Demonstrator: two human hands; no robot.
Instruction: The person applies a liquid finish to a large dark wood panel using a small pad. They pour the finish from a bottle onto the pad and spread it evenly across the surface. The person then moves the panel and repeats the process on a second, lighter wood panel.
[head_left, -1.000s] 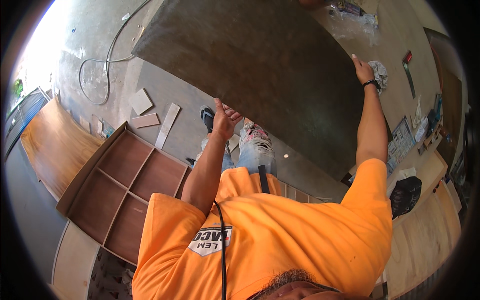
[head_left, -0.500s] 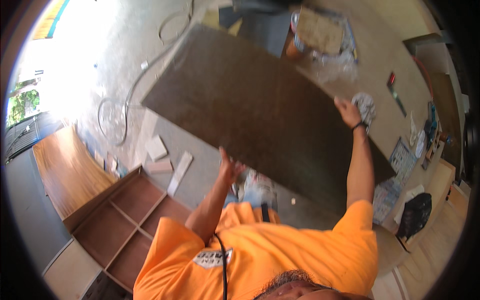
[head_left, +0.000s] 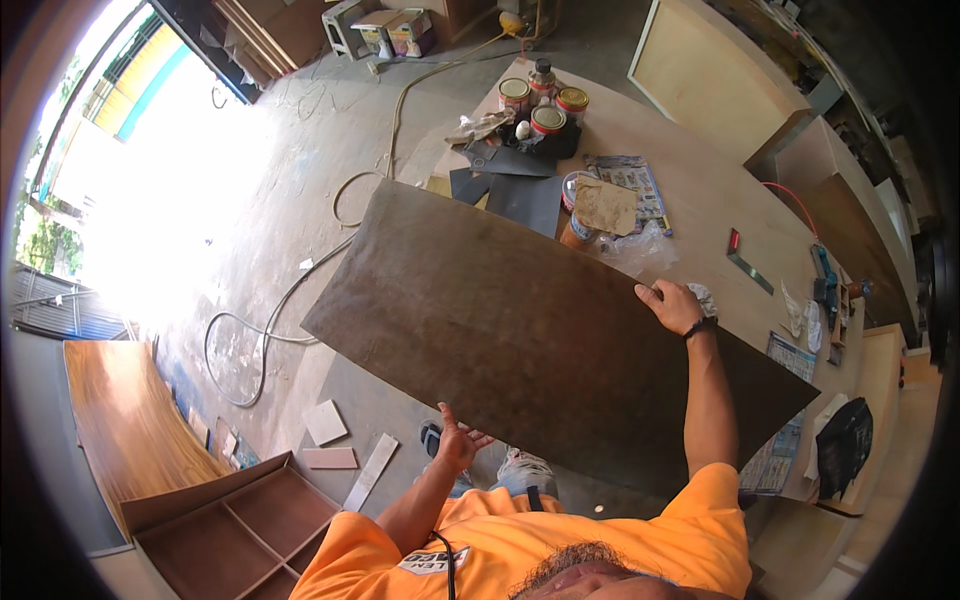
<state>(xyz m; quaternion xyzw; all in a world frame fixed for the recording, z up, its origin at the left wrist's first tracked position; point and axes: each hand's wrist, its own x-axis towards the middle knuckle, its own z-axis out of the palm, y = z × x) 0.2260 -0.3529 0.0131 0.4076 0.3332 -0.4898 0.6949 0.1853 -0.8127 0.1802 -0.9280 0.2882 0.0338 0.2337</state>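
Note:
A large dark brown rectangular board (head_left: 480,310) lies tilted across the middle of the head view, gripped by both hands. My left hand (head_left: 460,443) is at its near edge, thumb up against the edge and the other fingers close by, partly beneath it. My right hand (head_left: 672,306) is closed over the far edge, thumb on the top face and fingers hidden behind it. Next to the right hand is a crumpled whitish rag (head_left: 703,297). The board covers part of the worktable (head_left: 690,210) behind it.
Several paint cans (head_left: 548,120), dark sandpaper sheets (head_left: 525,203) and a try square (head_left: 748,262) lie on the worktable. At lower left are a wood-grain panel (head_left: 140,420) and a brown divided frame (head_left: 215,540). A hose (head_left: 268,345) crosses the floor near wood offcuts (head_left: 372,470).
The view has tilted upward, bringing the paint cans and more of the worktable into sight. Both hands still hold the board, which sits lower in the picture.

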